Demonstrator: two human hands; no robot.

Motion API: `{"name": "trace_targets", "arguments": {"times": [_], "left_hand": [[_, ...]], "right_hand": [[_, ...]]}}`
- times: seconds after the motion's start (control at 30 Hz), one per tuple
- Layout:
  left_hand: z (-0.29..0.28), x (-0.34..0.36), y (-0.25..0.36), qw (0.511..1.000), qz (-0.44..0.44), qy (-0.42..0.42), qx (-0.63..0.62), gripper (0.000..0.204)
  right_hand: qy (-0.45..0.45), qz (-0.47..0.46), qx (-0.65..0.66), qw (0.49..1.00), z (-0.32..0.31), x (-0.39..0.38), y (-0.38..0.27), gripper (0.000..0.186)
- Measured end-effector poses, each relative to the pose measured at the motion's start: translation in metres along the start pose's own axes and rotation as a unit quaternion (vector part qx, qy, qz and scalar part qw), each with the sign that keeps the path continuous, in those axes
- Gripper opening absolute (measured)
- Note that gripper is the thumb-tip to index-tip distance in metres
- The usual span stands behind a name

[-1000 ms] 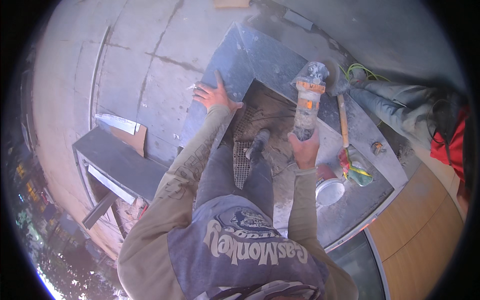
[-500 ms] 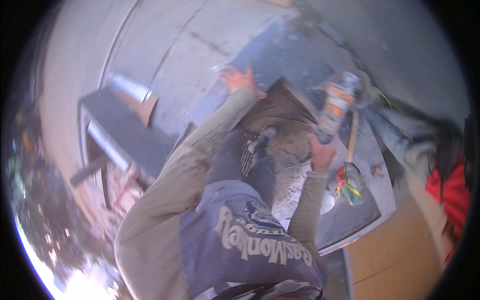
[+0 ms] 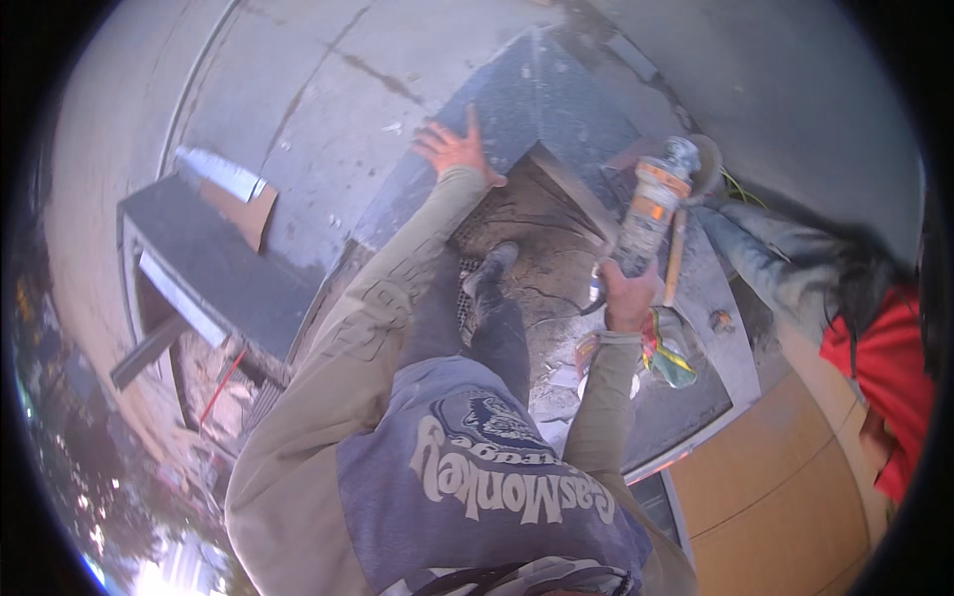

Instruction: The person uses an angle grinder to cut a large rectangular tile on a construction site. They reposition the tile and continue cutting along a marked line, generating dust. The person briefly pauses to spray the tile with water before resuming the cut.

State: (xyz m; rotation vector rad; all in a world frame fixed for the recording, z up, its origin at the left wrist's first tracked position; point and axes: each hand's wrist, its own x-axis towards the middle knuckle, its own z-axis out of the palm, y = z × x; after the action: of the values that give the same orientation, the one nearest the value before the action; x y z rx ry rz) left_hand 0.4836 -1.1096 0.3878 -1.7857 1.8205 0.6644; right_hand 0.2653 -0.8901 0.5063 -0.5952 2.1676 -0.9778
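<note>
My left hand (image 3: pixel 455 153) lies with spread fingers on a dark grey stone-like slab (image 3: pixel 507 94), near the edge of its angular cutout. My right hand (image 3: pixel 630 296) is wrapped round the rear of a dusty power tool, which looks like an angle grinder (image 3: pixel 646 223), with an orange band on its body. Its far end points away from me, over the slab's right arm, beside a round disc-like shape (image 3: pixel 706 167). Whether the disc belongs to the tool or is spinning, I cannot tell. A wooden handle (image 3: pixel 675 260) lies just right of the tool.
A colourful plastic bag (image 3: pixel 672 353) lies right of my right forearm. At the right is another person in jeans (image 3: pixel 760 248) and red clothing (image 3: pixel 879 343). Left stands a dark slab-topped piece (image 3: pixel 214 253) with cardboard (image 3: pixel 243 214) on it. Orange-brown panels (image 3: pixel 770 477) are at lower right.
The whole view has shifted, so things appear farther left. My left hand keeps its place on the slab, and my right hand still holds the tool.
</note>
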Motion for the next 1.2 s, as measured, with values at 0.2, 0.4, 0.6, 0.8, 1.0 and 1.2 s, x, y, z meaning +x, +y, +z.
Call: {"name": "trace_targets", "arguments": {"times": [0.2, 0.4, 0.6, 0.8, 1.0, 1.2], "left_hand": [[-0.004, 0.004, 0.011, 1.0, 0.001, -0.005, 0.028, 0.158], [-0.018, -0.005, 0.013, 0.999, -0.009, -0.028, 0.03, 0.155], [-0.01, 0.034, 0.012, 0.996, 0.048, 0.041, -0.059, 0.145], [-0.05, 0.129, 0.076, 0.98, 0.091, 0.087, -0.152, 0.136], [-0.067, 0.149, 0.115, 0.979, 0.075, 0.079, -0.171, 0.135], [-0.063, 0.149, 0.116, 0.986, 0.056, 0.083, -0.13, 0.134]], "right_hand": [[0.009, 0.012, 0.025, 1.0, 0.0, -0.005, 0.001, 0.058], [0.001, 0.013, 0.01, 1.0, -0.003, -0.02, 0.004, 0.062], [0.012, 0.022, -0.007, 1.0, -0.012, -0.028, -0.008, 0.064], [0.022, 0.007, 0.007, 1.0, -0.01, -0.022, -0.007, 0.06], [0.001, 0.042, 0.067, 0.997, -0.004, -0.005, 0.0, 0.065], [0.01, 0.007, 0.089, 0.996, 0.012, 0.018, -0.005, 0.058]]}}
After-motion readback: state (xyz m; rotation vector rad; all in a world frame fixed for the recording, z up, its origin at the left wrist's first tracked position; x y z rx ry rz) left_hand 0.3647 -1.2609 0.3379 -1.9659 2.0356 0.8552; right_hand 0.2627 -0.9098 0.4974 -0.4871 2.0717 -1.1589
